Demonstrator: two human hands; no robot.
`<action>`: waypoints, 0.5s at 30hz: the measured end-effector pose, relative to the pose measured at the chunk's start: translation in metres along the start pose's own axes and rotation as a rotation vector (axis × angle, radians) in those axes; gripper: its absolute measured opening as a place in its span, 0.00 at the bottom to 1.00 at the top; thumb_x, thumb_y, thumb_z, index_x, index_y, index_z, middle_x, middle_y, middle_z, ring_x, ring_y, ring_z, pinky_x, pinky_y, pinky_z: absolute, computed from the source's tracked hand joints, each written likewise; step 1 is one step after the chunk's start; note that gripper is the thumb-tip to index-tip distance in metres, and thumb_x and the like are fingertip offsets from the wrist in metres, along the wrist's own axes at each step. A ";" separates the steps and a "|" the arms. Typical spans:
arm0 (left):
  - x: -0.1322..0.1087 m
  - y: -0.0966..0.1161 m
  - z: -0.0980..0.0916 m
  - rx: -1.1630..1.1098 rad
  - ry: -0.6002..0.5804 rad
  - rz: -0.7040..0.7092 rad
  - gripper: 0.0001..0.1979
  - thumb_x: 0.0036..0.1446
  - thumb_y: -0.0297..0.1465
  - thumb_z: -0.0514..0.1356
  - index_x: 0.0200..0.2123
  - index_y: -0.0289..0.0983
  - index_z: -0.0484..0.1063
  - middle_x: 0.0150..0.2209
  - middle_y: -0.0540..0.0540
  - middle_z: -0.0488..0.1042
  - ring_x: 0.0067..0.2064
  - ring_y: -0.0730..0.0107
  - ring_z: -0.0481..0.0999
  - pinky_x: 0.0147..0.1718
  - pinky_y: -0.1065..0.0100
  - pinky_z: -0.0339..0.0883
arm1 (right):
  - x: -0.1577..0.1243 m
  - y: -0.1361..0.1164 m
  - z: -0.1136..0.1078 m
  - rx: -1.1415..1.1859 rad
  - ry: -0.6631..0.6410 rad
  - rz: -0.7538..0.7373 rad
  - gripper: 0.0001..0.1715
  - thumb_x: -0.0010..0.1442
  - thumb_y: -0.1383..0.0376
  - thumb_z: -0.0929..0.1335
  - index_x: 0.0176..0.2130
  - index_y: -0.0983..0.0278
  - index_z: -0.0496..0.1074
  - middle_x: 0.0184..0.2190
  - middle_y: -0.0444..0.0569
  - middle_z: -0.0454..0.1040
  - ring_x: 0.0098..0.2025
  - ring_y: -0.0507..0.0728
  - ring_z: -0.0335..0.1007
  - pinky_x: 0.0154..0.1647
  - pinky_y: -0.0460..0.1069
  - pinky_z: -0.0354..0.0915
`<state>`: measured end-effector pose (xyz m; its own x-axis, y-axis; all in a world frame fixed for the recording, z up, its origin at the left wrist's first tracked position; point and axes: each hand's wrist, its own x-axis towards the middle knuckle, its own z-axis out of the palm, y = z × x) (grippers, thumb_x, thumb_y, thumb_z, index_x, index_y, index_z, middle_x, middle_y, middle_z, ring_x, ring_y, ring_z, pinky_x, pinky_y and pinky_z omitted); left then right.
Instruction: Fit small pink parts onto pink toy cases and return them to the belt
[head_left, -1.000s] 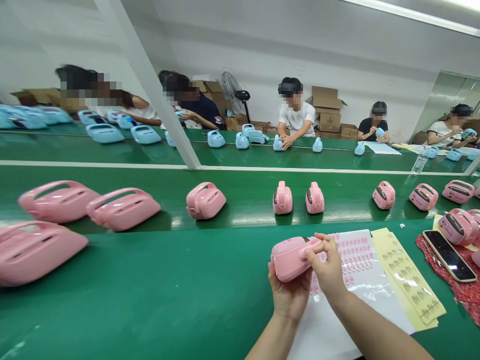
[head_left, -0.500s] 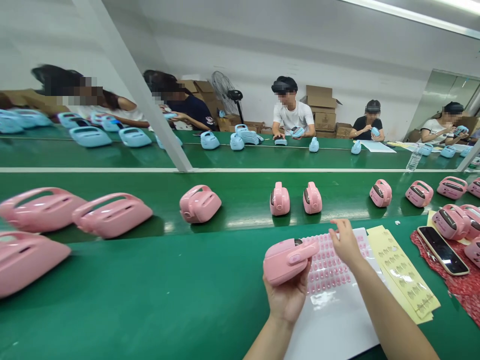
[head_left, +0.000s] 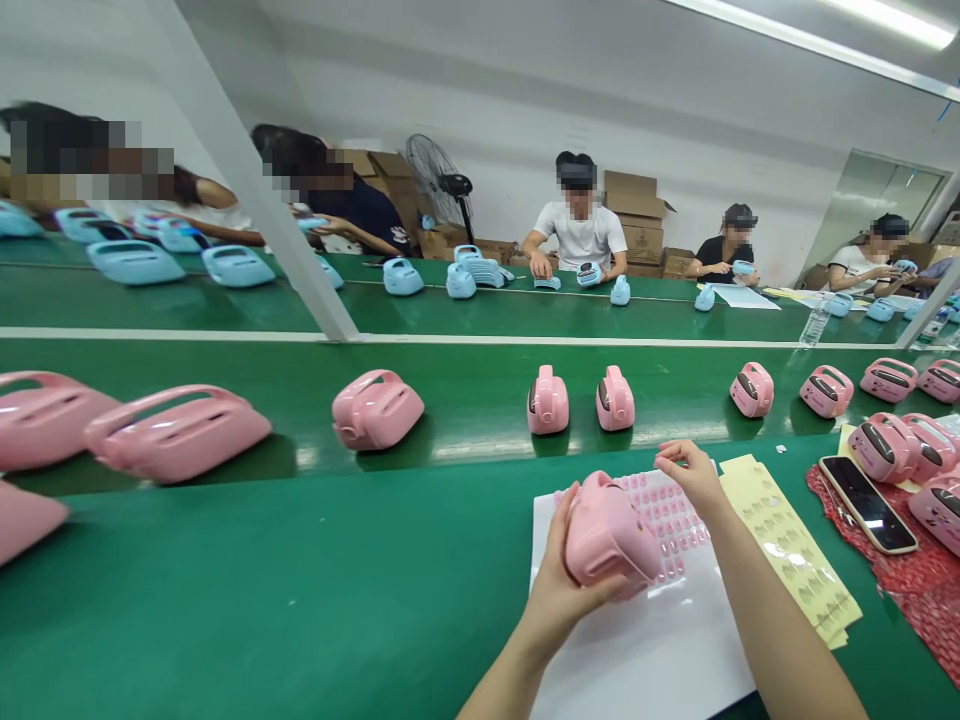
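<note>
My left hand (head_left: 551,605) is wrapped round a pink plastic device with a carry handle (head_left: 609,535), tilted so its smooth underside and side face me. Over the upper right of a white backing sheet (head_left: 637,660), my right hand (head_left: 694,485) hovers with thumb and fingertips drawn together in a pinch. Whatever is between those tips, if anything, is too small to make out. Rows of small pink oval stickers (head_left: 679,520) cover the sheet's upper part, partly hidden behind the device.
Yellow sticker sheets (head_left: 787,550) lie right of my right arm, then a phone (head_left: 868,505) on red bubble wrap (head_left: 919,600). Several pink devices (head_left: 379,410) stand along the green bench (head_left: 225,590). Across it, co-workers (head_left: 579,230) handle blue devices (head_left: 403,277). A slanted white post (head_left: 255,170) rises at left.
My left hand has turned the pink device, swinging its handle away from the right and showing more of its underside. The right hand's fingers have drawn closer together. The view has shifted slightly right.
</note>
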<state>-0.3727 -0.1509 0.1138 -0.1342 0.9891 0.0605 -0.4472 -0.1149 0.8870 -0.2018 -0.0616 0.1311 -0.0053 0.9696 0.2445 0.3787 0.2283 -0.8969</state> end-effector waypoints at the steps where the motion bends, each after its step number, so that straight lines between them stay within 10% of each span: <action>1: -0.004 0.000 0.004 0.083 0.005 0.043 0.47 0.22 0.21 0.71 0.52 0.45 0.66 0.57 0.42 0.64 0.58 0.42 0.59 0.53 0.53 0.58 | -0.003 -0.010 -0.005 0.086 -0.067 -0.003 0.06 0.51 0.63 0.66 0.26 0.63 0.70 0.38 0.50 0.71 0.41 0.56 0.69 0.40 0.51 0.65; 6: -0.007 -0.001 0.002 0.321 -0.104 0.048 0.41 0.25 0.22 0.70 0.49 0.47 0.69 0.54 0.43 0.68 0.56 0.43 0.63 0.54 0.47 0.53 | -0.027 -0.052 -0.010 0.271 -0.426 0.020 0.11 0.44 0.58 0.71 0.22 0.63 0.71 0.38 0.48 0.68 0.44 0.58 0.67 0.38 0.50 0.65; 15: 0.003 0.001 -0.017 0.472 -0.287 0.139 0.38 0.32 0.23 0.68 0.51 0.44 0.67 0.56 0.40 0.65 0.57 0.44 0.61 0.55 0.49 0.53 | -0.033 -0.057 0.004 0.137 -0.422 0.065 0.06 0.45 0.65 0.71 0.21 0.63 0.71 0.37 0.48 0.63 0.49 0.58 0.63 0.39 0.49 0.65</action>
<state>-0.3881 -0.1493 0.1072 0.1120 0.9604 0.2551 0.0104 -0.2578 0.9661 -0.2274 -0.1058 0.1727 -0.3736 0.9268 0.0393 0.2651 0.1473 -0.9529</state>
